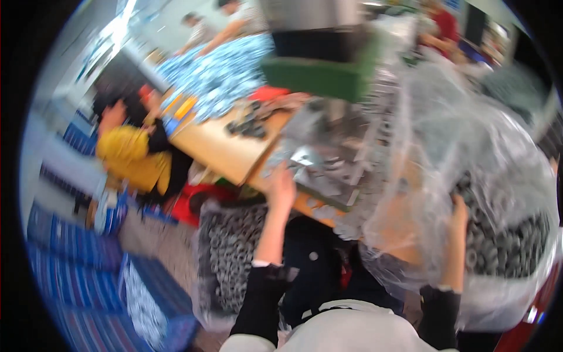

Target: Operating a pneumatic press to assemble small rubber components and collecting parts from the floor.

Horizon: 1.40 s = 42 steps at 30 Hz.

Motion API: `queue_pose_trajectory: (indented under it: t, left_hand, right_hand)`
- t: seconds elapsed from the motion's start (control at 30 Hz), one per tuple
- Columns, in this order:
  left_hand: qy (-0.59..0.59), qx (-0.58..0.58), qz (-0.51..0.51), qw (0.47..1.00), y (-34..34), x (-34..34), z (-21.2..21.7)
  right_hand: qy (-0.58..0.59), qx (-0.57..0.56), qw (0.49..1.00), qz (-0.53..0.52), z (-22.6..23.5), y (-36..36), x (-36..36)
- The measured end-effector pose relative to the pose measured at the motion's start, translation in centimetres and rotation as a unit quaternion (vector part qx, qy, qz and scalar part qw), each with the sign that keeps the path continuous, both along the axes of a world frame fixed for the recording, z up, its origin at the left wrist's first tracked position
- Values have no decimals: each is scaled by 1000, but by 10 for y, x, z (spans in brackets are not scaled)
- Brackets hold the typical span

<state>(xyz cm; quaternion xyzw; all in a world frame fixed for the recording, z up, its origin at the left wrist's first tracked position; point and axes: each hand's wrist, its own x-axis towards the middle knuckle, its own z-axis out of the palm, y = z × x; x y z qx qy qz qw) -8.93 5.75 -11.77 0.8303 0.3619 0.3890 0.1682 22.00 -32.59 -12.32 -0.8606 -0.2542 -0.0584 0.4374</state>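
Observation:
My left hand reaches over the near left edge of the machine bed, beside a shiny metal piece. Motion smears its fingers, so whether it touches or holds that piece does not show. My right hand is at the large clear plastic bag on the right, against a heap of dark grey ring-shaped parts. Its fingertips are hidden among the parts and the plastic. Flat grey pieces lie along the front edge of the wooden table.
A green and grey machine rises in front of me. Left of my legs stands a lined container of grey rings. Blue striped sacks cover the floor at far left. Several people work around, one in yellow, near a pale blue pile.

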Motion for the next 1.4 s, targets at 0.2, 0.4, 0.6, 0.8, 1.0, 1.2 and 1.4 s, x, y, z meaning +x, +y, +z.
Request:
queue_pose_trajectory:
  t: [0.2,0.4,0.6,0.8,1.0,1.2,1.4]
  left_hand:
    - [-269,45,-176,946,-66,54,105]
    - [-350,9,-81,933,-64,100,122]
    - [-327,45,40,943,-84,33,61]
    - [-9,-171,380,909,-94,-168,-85]
    - [42,-89,338,936,-82,-205,-81]
    - [-59,62,60,995,-35,-89,-10]
    - [129,60,-7,990,11,-11,-5]
  right_hand:
    - [-11,19,996,-81,41,-35,-15]
    - [32,140,990,14,69,-36,-27]
    - [93,204,968,116,93,36,-98]
    - [146,187,939,250,113,92,-147]
    - [63,166,945,275,124,188,-179]
    - [20,108,959,259,135,236,-180]
    - [46,2,958,282,127,232,-158]
